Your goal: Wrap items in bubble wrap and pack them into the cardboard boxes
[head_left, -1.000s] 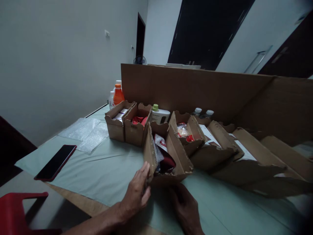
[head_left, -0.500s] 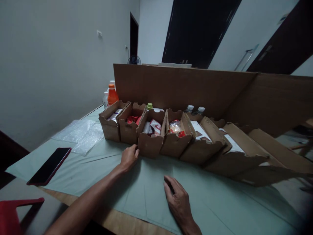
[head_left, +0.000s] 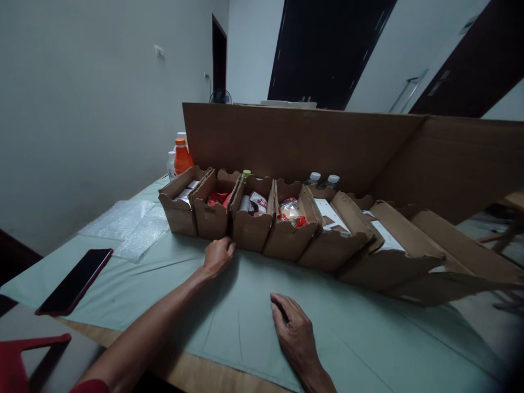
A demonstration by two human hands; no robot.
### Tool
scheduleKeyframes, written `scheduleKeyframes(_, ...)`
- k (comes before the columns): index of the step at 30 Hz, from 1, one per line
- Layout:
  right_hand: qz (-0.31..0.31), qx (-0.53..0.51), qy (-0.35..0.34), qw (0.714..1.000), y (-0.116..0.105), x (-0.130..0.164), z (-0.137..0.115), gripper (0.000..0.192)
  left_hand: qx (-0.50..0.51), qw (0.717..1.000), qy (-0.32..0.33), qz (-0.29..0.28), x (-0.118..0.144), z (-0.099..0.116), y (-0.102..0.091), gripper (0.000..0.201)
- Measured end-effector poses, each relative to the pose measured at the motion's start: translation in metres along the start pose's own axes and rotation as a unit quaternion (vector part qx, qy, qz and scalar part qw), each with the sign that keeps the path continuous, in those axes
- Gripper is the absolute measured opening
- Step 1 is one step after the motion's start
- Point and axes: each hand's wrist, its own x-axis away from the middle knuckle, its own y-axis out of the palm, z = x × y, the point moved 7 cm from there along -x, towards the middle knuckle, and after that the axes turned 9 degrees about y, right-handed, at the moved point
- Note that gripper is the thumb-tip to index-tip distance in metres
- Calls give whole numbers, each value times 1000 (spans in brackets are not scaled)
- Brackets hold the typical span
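On the surface (head_left: 172,295), which is covered with a pale green cloth, a row of small open brown cardboard boxes runs from the left toward the right, each touching its neighbour. Your left hand (head_left: 218,256) lies at the foot of the row, loosely curled, with its fingertips against the lower front corner of the third brown cardboard box (head_left: 250,232), at the seam with the second brown cardboard box (head_left: 213,218). It pinches nothing. The third box stands upright in line with the others and contains red-and-white packets (head_left: 257,202).

Your right hand (head_left: 295,333) rests palm down on the cloth, well apart from the boxes, fingers slightly bent and close together, holding nothing.

The first brown cardboard box (head_left: 178,210) sits at the left end of the row. The fourth brown cardboard box (head_left: 289,240) holds a clear bag with yellow and red contents (head_left: 290,210). Further right, the boxes lie tilted and overlap one another.

A tall brown cardboard panel (head_left: 295,144) stands behind the row. An orange bottle (head_left: 182,157) stands at its left end, beside white bottles. Two bottles with white caps (head_left: 323,178) show between the panel and the boxes.

A sheet of clear bubble wrap (head_left: 126,226) lies left of the row. A dark phone with a red edge (head_left: 73,281) lies near the left border of the cloth. A red plastic object (head_left: 20,360) occupies the lower left corner.
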Motion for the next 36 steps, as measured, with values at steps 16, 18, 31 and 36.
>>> scheduleKeyframes(16,5,-27,7,1000,1,-5,6,28,-160,956,173,173,-41,-13,-132,16)
scheduleKeyframes(18,1,-31,14,999,1,-5,6,29,-163,954,190,166,-32,-7,-134,15)
scheduleKeyframes(31,17,-48,71,996,-5,-11,18,34,-176,897,389,111,111,115,-125,29)
scheduleKeyframes(36,22,-44,107,993,-11,-9,23,34,13,852,492,182,157,186,-142,12)
